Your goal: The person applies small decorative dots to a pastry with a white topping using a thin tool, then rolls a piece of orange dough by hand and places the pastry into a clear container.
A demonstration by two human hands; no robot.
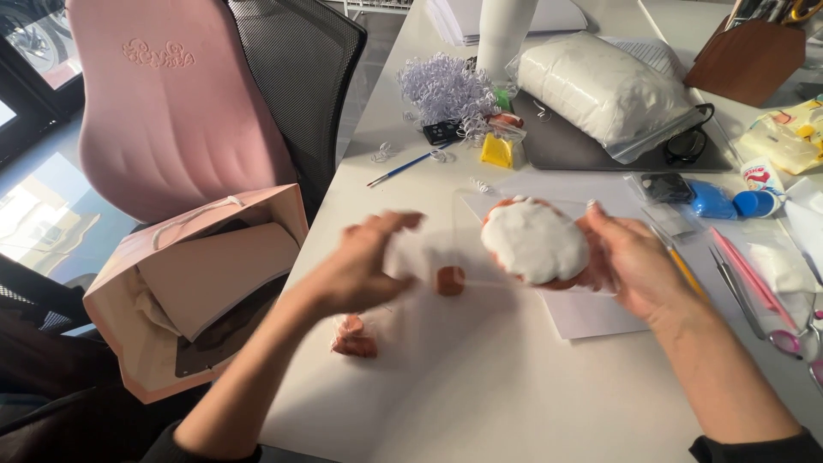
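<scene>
My right hand (639, 261) holds a rounded lump of white clay (536, 242) with a reddish-brown layer showing along its edges, a little above the white table (480, 386). My left hand (364, 266) hovers to the left of the lump, blurred, its fingers spread and holding nothing that I can make out. A small reddish-brown piece (449, 280) lies on the table between the hands. Another reddish-brown piece in clear wrap (354, 337) lies under my left wrist. A clear plastic sheet (480, 214) and a white sheet of paper (591, 313) lie under the lump.
A big clear bag of white clay (604, 90) rests on a grey laptop at the back. Shredded white paper (441, 86), a thin paintbrush (403, 168), blue containers (716, 201), and pink tools (754, 279) surround the work area. A pink paper bag (184, 291) and pink chair (171, 103) stand left.
</scene>
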